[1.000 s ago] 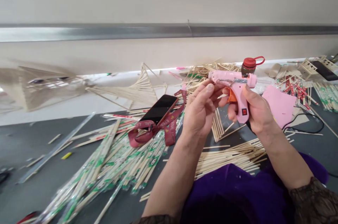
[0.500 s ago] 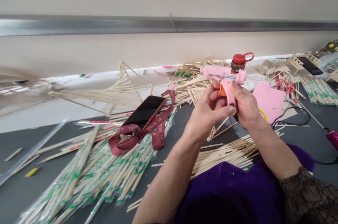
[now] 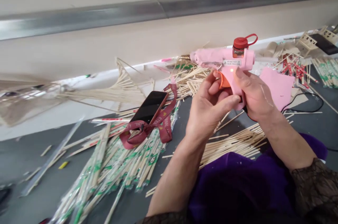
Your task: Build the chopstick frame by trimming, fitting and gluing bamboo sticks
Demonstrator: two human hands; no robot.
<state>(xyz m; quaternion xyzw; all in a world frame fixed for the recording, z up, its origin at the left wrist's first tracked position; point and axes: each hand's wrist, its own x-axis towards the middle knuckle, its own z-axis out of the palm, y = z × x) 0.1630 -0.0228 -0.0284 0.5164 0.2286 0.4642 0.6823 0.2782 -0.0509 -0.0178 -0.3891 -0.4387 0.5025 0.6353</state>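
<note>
A pink glue gun [image 3: 223, 60] is held up over the grey table [image 3: 39, 196], nozzle pointing left, with a small light glowing on its grip. My right hand [image 3: 255, 93] is wrapped round the grip from the right. My left hand [image 3: 211, 106] is curled against the front of the grip by the orange trigger, thumb pressed on the handle. Loose bare wooden sticks [image 3: 235, 144] lie on the table under both hands.
A phone [image 3: 149, 106] with a dark red lanyard [image 3: 148, 129] rests on wrapped chopsticks [image 3: 118, 171]. A red-capped bottle [image 3: 240, 46] stands behind the gun. Pink sheet [image 3: 277, 86], black cable [image 3: 303, 109] and stick models [image 3: 308, 41] lie right. A stick fan [image 3: 111, 90] lies left, by the wall.
My left hand has slid from the gun's barrel down to the grip and trigger. The gun is raised a little and its light now glows. The view has tilted.
</note>
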